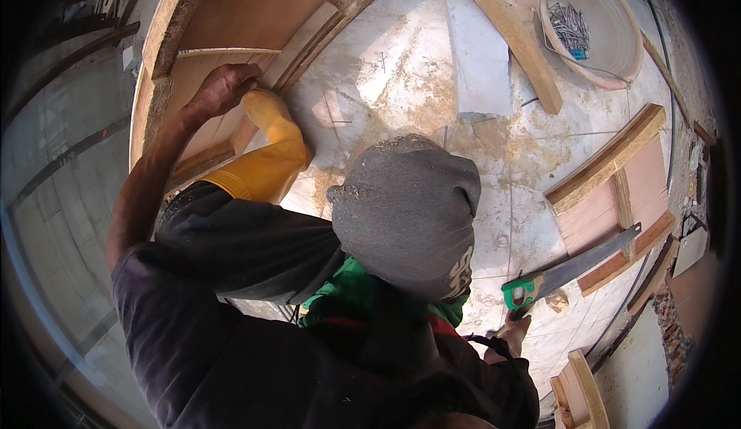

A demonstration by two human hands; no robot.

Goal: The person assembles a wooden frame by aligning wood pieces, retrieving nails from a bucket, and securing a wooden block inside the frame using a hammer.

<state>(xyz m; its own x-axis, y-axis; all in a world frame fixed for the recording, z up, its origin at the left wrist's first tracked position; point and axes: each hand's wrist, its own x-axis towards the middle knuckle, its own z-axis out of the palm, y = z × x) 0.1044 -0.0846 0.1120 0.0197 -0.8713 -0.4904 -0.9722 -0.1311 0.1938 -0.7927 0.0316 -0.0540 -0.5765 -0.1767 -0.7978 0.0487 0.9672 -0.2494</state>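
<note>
Left hand (224, 89) is in the upper left of the frame, knuckles up, lying on the curved plywood form (255, 8). The fingers curl over its wooden rib, but I cannot tell whether they grip it or only press on it. Just beside it lies a yellow rubbery thing (270, 155); boot or long glove, I cannot tell which.

Down in the lower right, my right hand (513, 335) is at the green handle of the handsaw (571, 267). It touches the underside of the handle or comes very near it, and the view does not show whether the fingers are closed on it. The saw lies on the floor (401, 81), which is dusted with sawdust, and its blade runs up and right over the framed plywood panel (610, 197).

I judge the saw to be light, with a thin blade that will flex and whip, and its toothed edge is no place for fingers. The handle is the only place to take it.

In the upper right of the frame stands a round, pale basin (617, 62). It holds a loose heap of nails (570, 27) against its left wall, with a small blue thing beside them, and the remaining bottom is bare.
</note>
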